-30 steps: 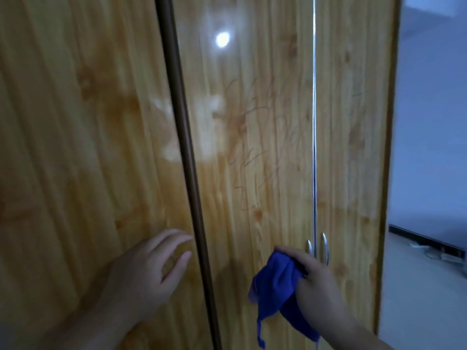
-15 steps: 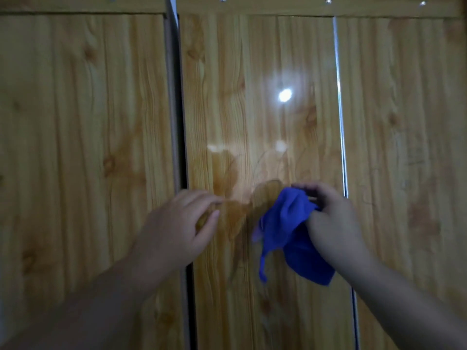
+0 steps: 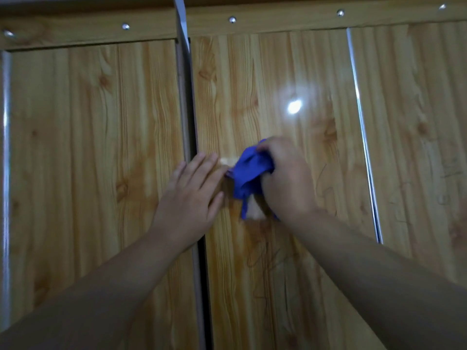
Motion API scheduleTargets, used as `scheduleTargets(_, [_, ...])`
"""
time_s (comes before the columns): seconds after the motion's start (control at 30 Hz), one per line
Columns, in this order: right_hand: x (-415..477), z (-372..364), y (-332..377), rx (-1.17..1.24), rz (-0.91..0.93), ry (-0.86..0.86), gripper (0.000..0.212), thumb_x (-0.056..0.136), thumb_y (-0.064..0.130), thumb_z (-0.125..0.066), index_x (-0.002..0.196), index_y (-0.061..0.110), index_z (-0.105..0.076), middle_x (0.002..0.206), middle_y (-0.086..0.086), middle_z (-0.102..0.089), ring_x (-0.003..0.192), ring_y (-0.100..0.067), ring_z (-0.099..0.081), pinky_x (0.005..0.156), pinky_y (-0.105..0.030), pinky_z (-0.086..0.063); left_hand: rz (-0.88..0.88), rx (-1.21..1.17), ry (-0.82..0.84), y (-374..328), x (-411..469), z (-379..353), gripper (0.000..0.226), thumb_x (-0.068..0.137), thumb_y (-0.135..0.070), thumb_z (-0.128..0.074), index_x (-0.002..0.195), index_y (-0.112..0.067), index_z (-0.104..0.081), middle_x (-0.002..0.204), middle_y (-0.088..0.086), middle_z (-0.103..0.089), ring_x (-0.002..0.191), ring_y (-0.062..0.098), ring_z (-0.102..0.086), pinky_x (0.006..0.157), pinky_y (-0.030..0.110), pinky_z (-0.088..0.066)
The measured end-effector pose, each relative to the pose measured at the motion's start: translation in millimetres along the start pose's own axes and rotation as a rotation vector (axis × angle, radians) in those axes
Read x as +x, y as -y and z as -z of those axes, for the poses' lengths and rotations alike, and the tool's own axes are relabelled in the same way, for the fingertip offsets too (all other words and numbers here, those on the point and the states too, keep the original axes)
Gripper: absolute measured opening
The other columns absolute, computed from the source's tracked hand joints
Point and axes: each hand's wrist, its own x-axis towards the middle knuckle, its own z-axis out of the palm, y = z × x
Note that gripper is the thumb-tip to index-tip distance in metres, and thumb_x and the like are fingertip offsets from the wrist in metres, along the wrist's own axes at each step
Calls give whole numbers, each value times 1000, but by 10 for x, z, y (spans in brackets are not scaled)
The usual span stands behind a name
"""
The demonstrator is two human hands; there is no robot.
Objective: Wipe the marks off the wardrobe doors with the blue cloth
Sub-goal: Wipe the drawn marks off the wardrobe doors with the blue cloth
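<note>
Glossy wood-grain wardrobe doors fill the view. My right hand (image 3: 285,178) grips a bunched blue cloth (image 3: 250,170) and holds it against the middle door (image 3: 265,84). My left hand (image 3: 194,195) rests flat with straight fingers on the same door, across the dark gap beside the left door (image 3: 88,147). Thin dark scribble marks (image 3: 267,256) show on the middle door below the cloth. More faint marks (image 3: 449,170) run down the right door (image 3: 417,97).
A dark vertical gap (image 3: 192,137) separates the left and middle doors. A silver strip (image 3: 364,137) divides the middle and right doors. The top rail (image 3: 278,18) carries several shiny studs. A lamp glare (image 3: 294,106) reflects on the middle door.
The view has tilted up from the door handles to the top rail. Both hands have risen up the door; my left hand now lies flat and the cloth sits higher on the door.
</note>
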Motion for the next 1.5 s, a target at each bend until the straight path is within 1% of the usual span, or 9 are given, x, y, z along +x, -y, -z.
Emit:
scheduleTargets(0.17, [-837, -337, -83, -124, 170, 198, 47, 79, 1, -62, 126, 3, -66, 134, -13, -61, 128, -25, -53, 115, -28, -34, -48, -3, -61, 86, 13, -91, 47, 107, -33, -35, 152, -23, -44, 160, 4, -45, 152, 24, -33, 124, 49, -28])
scheduleTargets(0.37, [-1562, -629, -157, -139, 373, 315, 40, 95, 14, -54, 135, 13, -61, 139, -10, -58, 131, -25, -52, 103, -40, -50, -58, -22, -124, 75, -1, -125, 46, 106, -29, -39, 151, -23, -46, 160, 4, -45, 153, 24, -33, 124, 49, -26])
scheduleTargets(0.53, [-1348, -459, -388, -246, 546, 427, 46, 97, 17, -58, 142, 17, -51, 147, -4, -51, 138, -20, -44, 104, -34, -48, -53, -10, -122, 85, -5, -159, 47, 106, -30, -37, 152, -24, -43, 161, 3, -43, 154, 23, -30, 125, 46, -20])
scheduleTargets(0.8, [-255, 402, -836, -351, 111, 175, 56, 87, 6, -64, 142, 16, -55, 150, -1, -51, 140, -18, -45, 113, -22, -29, -68, -5, -164, 88, -15, -215, 47, 107, -29, -37, 153, -22, -43, 161, 5, -43, 154, 24, -31, 126, 48, -21])
scheduleTargets(0.93, [38, 479, -847, -252, -61, 17, 55, 87, 4, -55, 140, 20, -57, 146, 5, -55, 140, -10, -43, 116, -29, -36, -64, -21, -181, 86, -11, -223, 48, 107, -28, -35, 154, -20, -40, 161, 4, -43, 154, 23, -31, 126, 46, -20])
scheduleTargets(1.03, [-31, 278, -664, -189, -117, -31, 50, 89, 12, -54, 139, 21, -58, 148, 5, -54, 140, -9, -41, 115, -22, -31, -48, -39, -171, 83, -7, -215, 49, 107, -29, -34, 155, -19, -39, 161, 3, -42, 155, 21, -29, 128, 44, -16])
scheduleTargets(1.2, [-594, -219, -246, -198, 11, 130, 54, 85, 12, -60, 139, 16, -59, 152, 3, -50, 145, -12, -36, 121, -14, -13, -36, -56, -152, 75, 0, -194, 47, 106, -29, -36, 151, -19, -43, 161, 3, -43, 155, 21, -29, 127, 41, -14])
scheduleTargets(1.33, [-1325, -534, -5, -164, 172, 383, 61, 79, 24, -60, 140, 21, -56, 153, 6, -48, 146, -12, -34, 122, -29, -25, -36, -73, -142, 69, -3, -176, 46, 106, -28, -37, 150, -18, -45, 160, 5, -44, 154, 22, -30, 127, 44, -17])
scheduleTargets(1.5, [-1784, -631, -17, -193, 331, 492, 56, 80, 32, -61, 135, 24, -62, 151, 8, -50, 143, -12, -41, 108, -29, -42, -31, -56, -134, 62, -7, -168, 46, 107, -29, -35, 151, -19, -43, 162, 3, -41, 156, 20, -27, 128, 36, -8])
